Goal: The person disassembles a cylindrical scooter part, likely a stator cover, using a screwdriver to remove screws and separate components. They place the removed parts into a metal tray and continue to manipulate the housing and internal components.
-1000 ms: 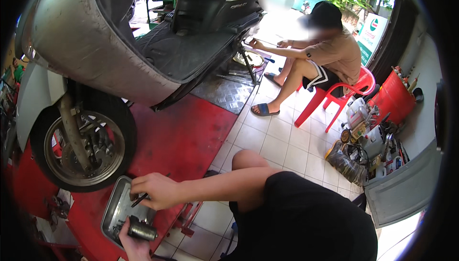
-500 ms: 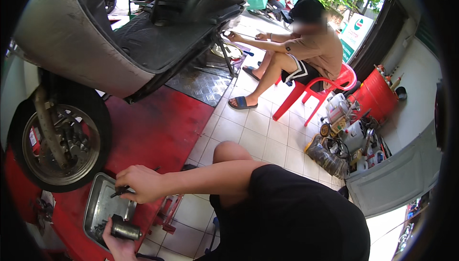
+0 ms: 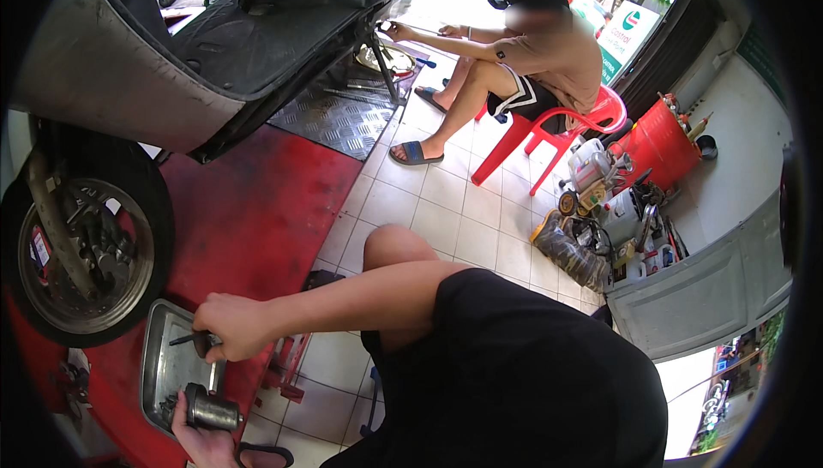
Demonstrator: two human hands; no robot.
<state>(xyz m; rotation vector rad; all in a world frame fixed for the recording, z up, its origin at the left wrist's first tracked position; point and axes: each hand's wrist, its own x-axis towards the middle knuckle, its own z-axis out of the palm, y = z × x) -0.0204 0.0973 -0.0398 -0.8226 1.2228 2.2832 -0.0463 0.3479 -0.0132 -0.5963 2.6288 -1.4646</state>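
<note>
My left hand (image 3: 206,444) is closed around a metal cylinder (image 3: 214,410), which looks like a small motor housing with a dark collar at its left end. It is held over the near end of a shallow metal tray (image 3: 151,363) on the red platform. Small dark parts (image 3: 165,405) lie in the tray beside the cylinder. Above the tray, my right hand (image 3: 236,327) grips a dark rounded piece (image 3: 203,345); a thin black rod projects left from it. My fingers partly cover this piece, so its kind is unclear.
A scooter with its front wheel (image 3: 86,249) stands on the red platform (image 3: 249,211) beside the tray. Across the tiled floor (image 3: 411,215), another person (image 3: 549,65) sits on a red plastic chair (image 3: 514,147), hands at the scooter. Containers and a red drum (image 3: 664,147) stand at right.
My right hand has turned, and more of the dark piece shows below its fingers. The cylinder stays in my left hand. The whole view has shifted slightly, moving the scene left.
</note>
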